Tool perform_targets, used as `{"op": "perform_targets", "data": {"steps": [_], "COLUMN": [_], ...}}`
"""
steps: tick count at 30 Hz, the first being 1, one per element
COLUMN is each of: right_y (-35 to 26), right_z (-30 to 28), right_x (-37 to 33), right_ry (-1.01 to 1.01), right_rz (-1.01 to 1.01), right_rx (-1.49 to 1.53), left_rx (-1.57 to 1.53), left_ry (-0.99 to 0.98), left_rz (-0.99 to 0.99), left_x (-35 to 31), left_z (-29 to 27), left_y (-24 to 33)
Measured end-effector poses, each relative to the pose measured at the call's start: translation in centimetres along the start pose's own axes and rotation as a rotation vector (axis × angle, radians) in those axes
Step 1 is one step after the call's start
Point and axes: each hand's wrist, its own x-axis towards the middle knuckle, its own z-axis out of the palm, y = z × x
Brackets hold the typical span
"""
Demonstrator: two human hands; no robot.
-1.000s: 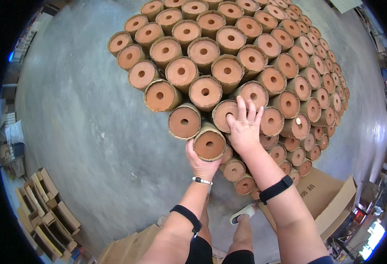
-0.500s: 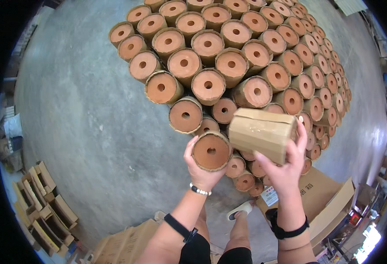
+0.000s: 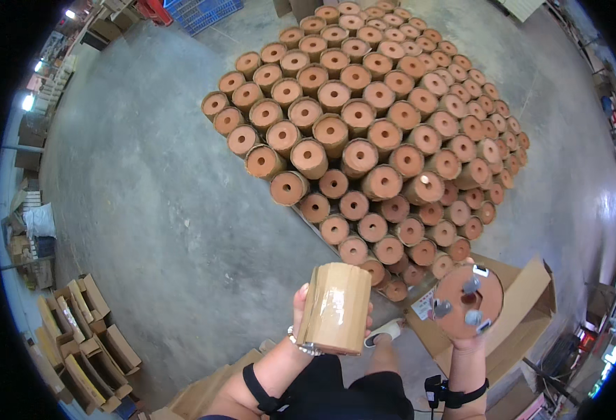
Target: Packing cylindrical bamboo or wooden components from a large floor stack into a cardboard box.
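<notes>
My left hand point(image 3: 299, 308) is wrapped around a cylinder covered in brown cardboard and shiny clear tape point(image 3: 337, 304), with its side facing up. In my right hand point(image 3: 470, 342) is another cylinder point(image 3: 488, 290), its reddish-brown end turned toward me. That end has a hole in the middle, several grey lumps around it and small black-and-white pieces at the rim. The fingers under it are mostly hidden. Beyond both hands stand many like cylinders point(image 3: 359, 157), packed upright in tiers, each with a holed reddish-brown top.
An open cardboard box point(image 3: 525, 308) lies at the right, partly under my right hand. Cut cardboard boxes point(image 3: 87, 339) are stacked at the lower left. At the far back is a blue plastic crate point(image 3: 199, 12). Grey concrete floor point(image 3: 154, 189) spreads on the left.
Both cylinders have come down, nearer to me. The left one has tipped so its side shows, and the right one has turned its end toward me. The view has shifted, showing more of the stack.
</notes>
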Motion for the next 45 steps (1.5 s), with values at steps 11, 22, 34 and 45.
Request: {"op": "perform_targets", "data": {"steps": [11,22,34,45], "right_y": [-7.3,-14.3,-12.0,-12.7], "right_z": [0.1,0.2,-0.3,3.8], "right_x": [-14.1,-24.6,-26.6,-28.5], "right_ry": [-0.314,-0.411,-0.327,-0.216], "right_rz": [0.156,-0.235,-0.195,-0.142], "right_rx": [0.158,0.118,0.051,-0.252], "left_rx": [0.208,0.701,1.084,1.295], "left_ry": [0.010,0.137,-0.034,-0.071], "left_rz": [-0.083,-0.288,-0.634,-0.633], "left_x": [-1.1,-1.7,-4.5,-4.0], "left_z": [9.2,14.5,15.5,16.5], "left_y": [-13.5,-25.9,-29.3,-28.6]}}
